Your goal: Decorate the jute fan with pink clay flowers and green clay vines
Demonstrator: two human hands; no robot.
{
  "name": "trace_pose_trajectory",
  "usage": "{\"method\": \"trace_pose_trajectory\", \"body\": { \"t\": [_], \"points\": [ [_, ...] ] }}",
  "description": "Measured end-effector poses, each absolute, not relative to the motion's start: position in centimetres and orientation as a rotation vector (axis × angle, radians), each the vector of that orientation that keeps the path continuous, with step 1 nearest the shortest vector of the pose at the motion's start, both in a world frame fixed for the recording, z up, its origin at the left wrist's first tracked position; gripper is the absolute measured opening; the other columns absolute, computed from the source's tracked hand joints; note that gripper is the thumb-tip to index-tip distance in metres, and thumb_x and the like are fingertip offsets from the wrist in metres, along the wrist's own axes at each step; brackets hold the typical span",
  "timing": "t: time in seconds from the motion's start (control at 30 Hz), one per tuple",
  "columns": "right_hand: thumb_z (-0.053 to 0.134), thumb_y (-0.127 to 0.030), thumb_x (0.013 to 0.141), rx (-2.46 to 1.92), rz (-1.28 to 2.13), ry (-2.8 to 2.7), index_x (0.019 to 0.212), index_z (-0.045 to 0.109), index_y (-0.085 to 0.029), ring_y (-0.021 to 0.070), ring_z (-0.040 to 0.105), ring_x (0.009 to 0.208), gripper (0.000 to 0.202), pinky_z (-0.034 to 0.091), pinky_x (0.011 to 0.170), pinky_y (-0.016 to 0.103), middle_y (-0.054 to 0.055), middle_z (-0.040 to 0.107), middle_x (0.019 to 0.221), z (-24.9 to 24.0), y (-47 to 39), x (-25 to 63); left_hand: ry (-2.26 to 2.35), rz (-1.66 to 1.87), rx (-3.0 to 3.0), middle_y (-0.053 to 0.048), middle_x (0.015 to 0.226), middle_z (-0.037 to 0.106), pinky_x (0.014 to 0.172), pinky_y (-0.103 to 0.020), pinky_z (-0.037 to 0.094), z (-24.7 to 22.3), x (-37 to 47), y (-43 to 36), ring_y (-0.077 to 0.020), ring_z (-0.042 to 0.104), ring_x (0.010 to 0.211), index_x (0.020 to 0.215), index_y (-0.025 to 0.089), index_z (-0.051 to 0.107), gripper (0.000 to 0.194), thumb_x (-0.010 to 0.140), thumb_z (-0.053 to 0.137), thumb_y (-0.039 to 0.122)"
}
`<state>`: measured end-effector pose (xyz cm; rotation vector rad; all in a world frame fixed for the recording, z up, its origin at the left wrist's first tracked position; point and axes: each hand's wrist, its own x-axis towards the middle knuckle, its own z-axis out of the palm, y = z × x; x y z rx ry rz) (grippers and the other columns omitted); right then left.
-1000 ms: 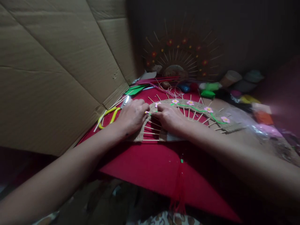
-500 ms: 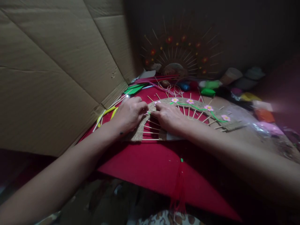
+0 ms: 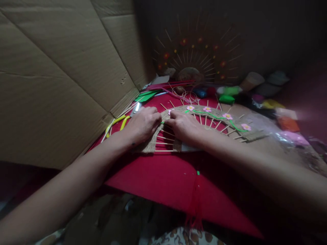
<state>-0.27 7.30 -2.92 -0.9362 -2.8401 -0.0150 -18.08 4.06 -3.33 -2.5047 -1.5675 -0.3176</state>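
A fan-shaped piece woven of tan cord over thin sticks point(image 3: 163, 117) lies on the red surface. Pink flowers with yellow centres point(image 3: 207, 109) and a wavy green strand point(image 3: 212, 116) decorate its band. My left hand point(image 3: 146, 125) is closed over the band's left part, fingertips pinched. Close beside it, my right hand point(image 3: 186, 126) is also closed, its thumb and finger pressed together over the band. A small bit of green strand point(image 3: 162, 122) shows between the fingertips of both hands. The fingers partly cover one pink flower point(image 3: 170, 112).
A cardboard sheet point(image 3: 56, 85) stands at left. Yellow-handled scissors point(image 3: 124, 121) lie by my left hand. Behind are green leaf-like pieces point(image 3: 145, 97), coiled cord and a similar flowered fan point(image 3: 192, 56). Coloured clay packs point(image 3: 287, 124) lie right; a red tassel point(image 3: 196, 204) hangs in front.
Both hands stay at nearly the same spot on the band. My left hand has shifted slightly, showing more of the scissors, and the fingertips have drawn a little closer around the green bit.
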Motion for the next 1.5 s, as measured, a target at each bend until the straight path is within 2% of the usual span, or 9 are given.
{"method": "trace_pose_trajectory", "body": {
  "t": [0.2, 0.33, 0.57, 0.77, 0.97, 1.1, 1.3, 1.5],
  "points": [
    [0.038, -0.017, 0.086, -0.946, 0.053, -2.785, 0.099, 0.067, -0.019, 0.0164, 0.044, 0.071, 0.032, 0.023, 0.058, 0.032, 0.010, 0.057, 0.096, -3.1, 7.3, -0.5, -1.533, -0.170, -2.475, -0.009, 0.082, 0.058, 0.069, -0.033, 0.037, -2.7, -17.4, 3.6, -0.0205, 0.050, 0.078, 0.086, 0.014, 0.063, 0.025, 0.089, 0.041, 0.023],
    [0.042, -0.020, 0.086, -0.932, 0.060, -2.820, 0.095, 0.069, -0.020, 0.0137, 0.040, 0.065, 0.029, 0.020, 0.055, 0.032, 0.008, 0.056, 0.090, -3.1, 7.1, -0.5, -1.500, -0.066, -2.481, -0.010, 0.083, 0.059, 0.069, -0.033, 0.037, -2.3, -17.4, 3.2, -0.0210, 0.050, 0.078, 0.085, 0.012, 0.064, 0.022, 0.088, 0.044, 0.020],
    [0.042, -0.020, 0.090, -0.866, -0.098, -2.906, 0.094, 0.068, -0.018, 0.0180, 0.047, 0.075, 0.027, 0.021, 0.055, 0.032, 0.010, 0.057, 0.089, -2.4, 6.7, -0.4, -1.589, -0.284, -2.529, -0.008, 0.084, 0.058, 0.063, -0.029, 0.037, -2.0, -18.7, 2.7, -0.0178, 0.051, 0.075, 0.089, 0.014, 0.065, 0.018, 0.083, 0.048, 0.016],
    [0.039, -0.020, 0.091, -0.899, -0.060, -2.904, 0.092, 0.067, -0.016, 0.0194, 0.048, 0.082, 0.028, 0.025, 0.059, 0.031, 0.011, 0.058, 0.096, -2.2, 6.7, -0.6, -1.551, -0.133, -2.448, -0.008, 0.077, 0.056, 0.059, -0.030, 0.034, -2.2, -17.7, 1.6, -0.0180, 0.049, 0.070, 0.090, 0.014, 0.066, 0.021, 0.088, 0.046, 0.020],
    [0.038, -0.019, 0.090, -0.932, -0.016, -2.846, 0.100, 0.066, -0.018, 0.0190, 0.048, 0.080, 0.030, 0.025, 0.059, 0.031, 0.010, 0.057, 0.095, -2.4, 6.8, -0.6, -1.524, -0.131, -2.445, -0.008, 0.078, 0.056, 0.064, -0.031, 0.037, -3.3, -17.9, 1.7, -0.0191, 0.049, 0.074, 0.092, 0.013, 0.064, 0.023, 0.091, 0.042, 0.021],
    [0.038, -0.021, 0.090, -0.902, 0.005, -2.848, 0.107, 0.065, -0.020, 0.0171, 0.045, 0.074, 0.032, 0.023, 0.057, 0.032, 0.009, 0.056, 0.091, -2.3, 6.6, -0.8, -1.586, -0.249, -2.513, -0.007, 0.081, 0.056, 0.065, -0.029, 0.039, -3.5, -18.2, 1.9, -0.0178, 0.051, 0.074, 0.096, 0.014, 0.064, 0.023, 0.090, 0.042, 0.019],
    [0.038, -0.021, 0.090, -0.854, -0.021, -2.867, 0.100, 0.068, -0.021, 0.0173, 0.044, 0.073, 0.031, 0.021, 0.056, 0.032, 0.009, 0.056, 0.091, -2.6, 6.6, -0.7, -1.740, -0.435, -2.556, -0.007, 0.083, 0.058, 0.069, -0.028, 0.042, -2.9, -18.5, 1.8, -0.0166, 0.054, 0.077, 0.093, 0.014, 0.067, 0.024, 0.089, 0.044, 0.021],
    [0.037, -0.021, 0.092, -0.855, -0.059, -2.899, 0.095, 0.068, -0.019, 0.0176, 0.045, 0.075, 0.031, 0.022, 0.057, 0.033, 0.009, 0.057, 0.090, -2.5, 6.4, -0.8, -1.661, -0.375, -2.551, -0.007, 0.081, 0.057, 0.067, -0.028, 0.040, -3.5, -18.6, 1.8, -0.0170, 0.052, 0.077, 0.091, 0.016, 0.067, 0.022, 0.089, 0.045, 0.021]
  ]
}}
